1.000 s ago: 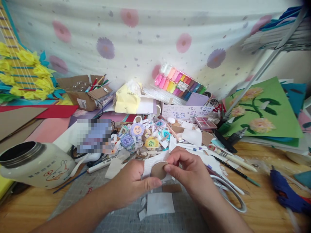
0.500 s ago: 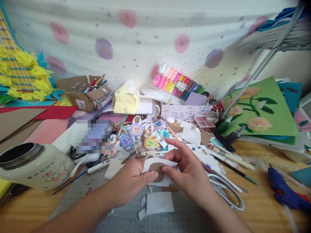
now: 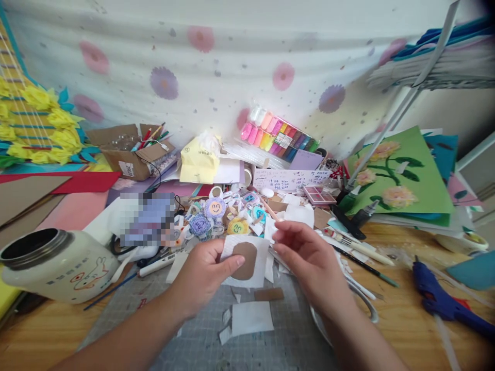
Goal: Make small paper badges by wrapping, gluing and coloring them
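Note:
My left hand (image 3: 204, 275) pinches the left side of a white paper square (image 3: 257, 268), its thumb on top. On the square's face lies a rounded brown cardboard piece (image 3: 245, 262), which the thumb tip touches. Just right of the square, my right hand (image 3: 309, 263) hovers apart from it, fingers loosely curled with a gap between thumb and forefinger. A small white rectangle of paper (image 3: 252, 317) lies on the grey cutting mat (image 3: 127, 330) below, near a brown cardboard strip (image 3: 268, 294). Scissors (image 3: 365, 301) are partly hidden behind my right forearm.
Small decorated face pieces (image 3: 215, 207) and scraps pile up beyond my hands. A wide-mouthed jar (image 3: 77, 268) leans at left. On the right lie a blue glue gun (image 3: 444, 304) and a black brush (image 3: 361, 265). A tray of coloured clay (image 3: 280, 133) stands behind.
My right hand has let go of the paper square and moved right. The square now faces me flatter, showing the whole cardboard piece apart from the thumb. The view has shifted slightly.

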{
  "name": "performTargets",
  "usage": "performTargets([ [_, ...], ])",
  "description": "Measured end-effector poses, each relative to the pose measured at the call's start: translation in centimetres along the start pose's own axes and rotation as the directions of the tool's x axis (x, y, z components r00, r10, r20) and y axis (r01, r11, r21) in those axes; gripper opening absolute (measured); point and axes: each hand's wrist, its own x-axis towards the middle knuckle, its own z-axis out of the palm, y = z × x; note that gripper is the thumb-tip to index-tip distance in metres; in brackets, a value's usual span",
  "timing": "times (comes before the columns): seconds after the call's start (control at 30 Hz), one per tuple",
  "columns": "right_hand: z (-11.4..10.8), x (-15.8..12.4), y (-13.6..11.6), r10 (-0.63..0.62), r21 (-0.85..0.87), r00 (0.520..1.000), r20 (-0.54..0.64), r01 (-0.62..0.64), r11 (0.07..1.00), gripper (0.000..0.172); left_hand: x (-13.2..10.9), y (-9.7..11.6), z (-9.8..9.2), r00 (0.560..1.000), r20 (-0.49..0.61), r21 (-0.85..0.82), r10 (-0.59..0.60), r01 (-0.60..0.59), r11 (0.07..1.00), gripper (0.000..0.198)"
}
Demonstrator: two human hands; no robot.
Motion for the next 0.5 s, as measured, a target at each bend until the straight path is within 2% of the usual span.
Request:
performTargets([
  [0.07, -2.6, -0.8, -0.3, -0.038, -0.226, 0.996, -0.081, 0.018, 0.974, 0.014, 0.2, -0.1, -0.4, 0.999, -0.032, 0.006, 0.017, -0.017, 1.0, 0.018],
  [0.13, -5.6, -2.0, -0.2, -0.061, -0.448, 0.992, -0.109, 0.006, 0.894, 0.019, 0.3, -0.2, -0.7, 0.996, -0.085, -0.037, 0.023, -0.027, 0.999, 0.02],
  [0.2, -8.5, -3.5, 0.4, -0.038, -0.663, 0.997, -0.061, -0.012, 0.749, 0.021, 0.3, -0.1, -0.9, 0.993, -0.119, -0.09, 0.026, -0.037, 0.995, 0.022],
  [0.27, -10.6, -5.2, 1.6, 0.011, -0.792, 0.997, 0.074, 0.053, 0.608, 0.019, 0.2, 0.1, -0.9, 0.992, -0.129, -0.148, 0.012, -0.032, 0.989, 0.022],
  [0.3, -11.1, -6.0, 2.2, 0.041, -0.832, 0.99, 0.137, 0.092, 0.548, 0.019, 0.2, 0.3, -0.9, 0.992, -0.126, -0.177, 0.001, -0.024, 0.984, 0.022],
  [0.37, -11.3, -7.3, 3.6, 0.042, -0.882, 0.979, 0.199, 0.161, 0.443, 0.03, 0.1, 0.5, -0.7, 0.994, -0.11, -0.233, -0.022, -0.004, 0.973, 0.021],
  [0.43, -10.8, -8.0, 4.6, 0.016, -0.913, 0.979, 0.202, 0.182, 0.366, 0.042, 0.1, 0.5, -0.6, 0.994, -0.102, -0.274, -0.04, 0.01, 0.962, 0.019],
  [0.5, -10.3, -8.2, 5.1, -0.006, -0.926, 0.984, 0.177, 0.169, 0.338, 0.046, 0.2, 0.5, -0.7, 0.994, -0.104, -0.308, -0.044, 0.01, 0.951, 0.018],
])
